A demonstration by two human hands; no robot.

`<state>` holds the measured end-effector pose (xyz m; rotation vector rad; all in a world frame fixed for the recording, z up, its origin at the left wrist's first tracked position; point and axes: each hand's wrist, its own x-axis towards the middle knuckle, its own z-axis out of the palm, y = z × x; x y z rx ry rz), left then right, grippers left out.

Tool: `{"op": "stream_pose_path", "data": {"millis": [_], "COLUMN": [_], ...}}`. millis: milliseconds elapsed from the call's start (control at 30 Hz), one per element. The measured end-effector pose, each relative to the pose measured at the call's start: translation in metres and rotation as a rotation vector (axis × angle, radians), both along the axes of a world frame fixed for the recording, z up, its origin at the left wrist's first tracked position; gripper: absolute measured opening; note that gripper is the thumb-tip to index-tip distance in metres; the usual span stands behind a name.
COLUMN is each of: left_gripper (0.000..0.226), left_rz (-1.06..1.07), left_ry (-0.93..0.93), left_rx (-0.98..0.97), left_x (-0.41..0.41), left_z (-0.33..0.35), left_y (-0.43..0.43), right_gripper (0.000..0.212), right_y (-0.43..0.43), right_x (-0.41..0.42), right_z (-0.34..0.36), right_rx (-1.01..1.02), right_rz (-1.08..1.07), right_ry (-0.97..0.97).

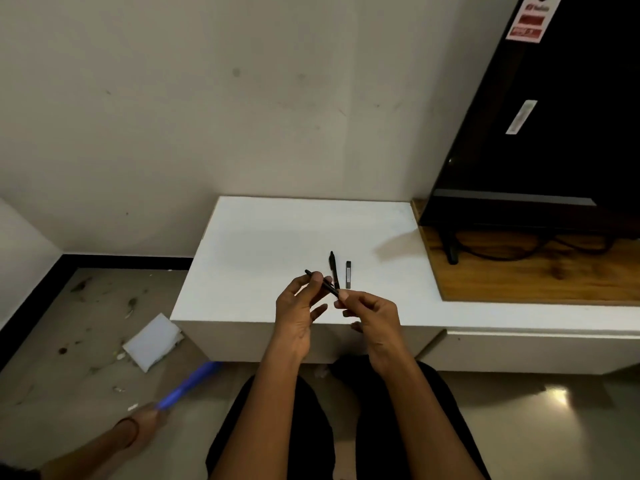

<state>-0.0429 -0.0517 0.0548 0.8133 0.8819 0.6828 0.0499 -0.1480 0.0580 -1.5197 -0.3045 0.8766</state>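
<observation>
Pinching a slim, black, possibly capless pen point(329, 289).

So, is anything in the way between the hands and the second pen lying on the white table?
Nothing visible. The left hand and right hand pinch a thin black pen; the second pen lies just beyond them on the table, a small case beside it.

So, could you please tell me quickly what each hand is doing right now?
Left hand: pinching the black pen.
Right hand: pinching the same pen's other end.
</observation>
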Motion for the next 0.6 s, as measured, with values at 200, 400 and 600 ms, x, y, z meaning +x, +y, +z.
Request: {"op": "stream_pose_path", "data": {"millis": [200,400,600], "left_gripper": [0.011,0.013,0.022], "left_rz": [0.085,0.199,0.245], "left_ry": [0.000,-0.011,-0.003], "left_rx": [0.019,-0.114,-0.045], "left_x": [0.011,0.025,0.043], "left_z": [-0.012,-0.033,-0.036], "left_y": [0.009,0.025,0.041], "right_gripper": [0.007,0.009,0.011], "right_y": [0.015,0.042,0.059], "right_x": [0.019,0.035,0.045], "right_z": [-0.009,-0.028,-0.036], "right_rx": [0.004,-0.064,-0.102], "right_rz": [0.045,0.063,0.025], "right_ry": [-0.137,-0.371,-0.522]}}
